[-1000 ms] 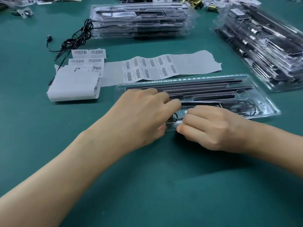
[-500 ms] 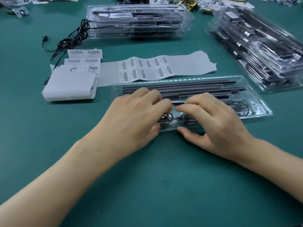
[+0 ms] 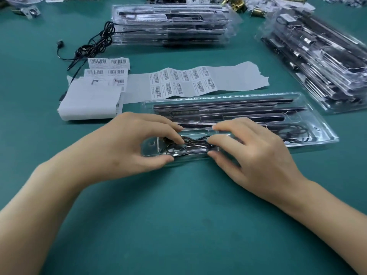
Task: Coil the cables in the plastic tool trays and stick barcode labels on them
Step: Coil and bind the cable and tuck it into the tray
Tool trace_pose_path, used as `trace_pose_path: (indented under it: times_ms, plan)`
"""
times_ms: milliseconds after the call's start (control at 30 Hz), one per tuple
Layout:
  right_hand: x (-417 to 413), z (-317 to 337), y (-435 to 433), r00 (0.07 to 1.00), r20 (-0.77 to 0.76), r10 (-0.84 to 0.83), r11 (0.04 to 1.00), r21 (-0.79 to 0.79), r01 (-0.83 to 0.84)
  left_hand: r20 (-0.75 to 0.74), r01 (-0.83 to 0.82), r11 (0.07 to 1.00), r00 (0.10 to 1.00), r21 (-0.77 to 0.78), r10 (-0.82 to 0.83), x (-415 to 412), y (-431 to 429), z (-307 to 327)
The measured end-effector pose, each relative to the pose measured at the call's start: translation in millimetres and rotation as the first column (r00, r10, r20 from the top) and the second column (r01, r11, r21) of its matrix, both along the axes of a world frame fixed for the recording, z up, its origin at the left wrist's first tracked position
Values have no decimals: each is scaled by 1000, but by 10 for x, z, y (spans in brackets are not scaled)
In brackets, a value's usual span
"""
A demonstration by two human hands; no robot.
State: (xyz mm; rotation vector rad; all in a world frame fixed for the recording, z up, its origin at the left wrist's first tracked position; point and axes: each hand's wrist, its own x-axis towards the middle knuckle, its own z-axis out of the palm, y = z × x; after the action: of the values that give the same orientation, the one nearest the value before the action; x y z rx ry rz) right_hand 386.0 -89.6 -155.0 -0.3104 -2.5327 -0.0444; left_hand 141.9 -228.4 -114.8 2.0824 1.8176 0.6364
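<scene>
We find the clear plastic tool tray (image 3: 325, 136) lying lengthwise on the green table (image 3: 178, 215), just nearer the person than the strip of white barcode labels (image 3: 182, 82). The thin black cable (image 3: 195, 142) sits bunched in the tray's near-left compartment. The left hand (image 3: 129, 143) and right hand (image 3: 258, 149) face each other across it. Each has its fingers curled close together, tips pinching the cable, thumb braced on the near rim.

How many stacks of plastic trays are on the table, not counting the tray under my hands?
2. One stack at the far centre, behind the label strip; the other stack at the far right, angled. More may sit outside the view.
</scene>
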Motion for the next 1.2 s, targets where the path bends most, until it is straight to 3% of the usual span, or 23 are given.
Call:
trace_pose_path:
  times_ms: [100,233,367,500,933,1200]
  plan:
    - [-109,33,-51,998,3,56,998,-1,-56,-23,-23,998,999,59,24,67,-8,-20]
    - [-251,67,-105,997,19,71,997,-37,-70,-163,-25,988,985,150,50,196,-5,-83]
    - [-242,147,-44,989,115,91,995,-57,-84,-153,-48,987,986,156,72,202,-15,-79]
    - [-302,239,-68,975,219,46,995,82,-65,-193,-43,982,978,182,79,249,4,-87]
    - [-497,439,-182,934,353,-56,998,35,46,26,-57,984,998,170,53,200,21,-103]
    - [-245,395,-139,961,273,-42,997,67,24,-106,4,989,994,150,12,181,-18,-85]
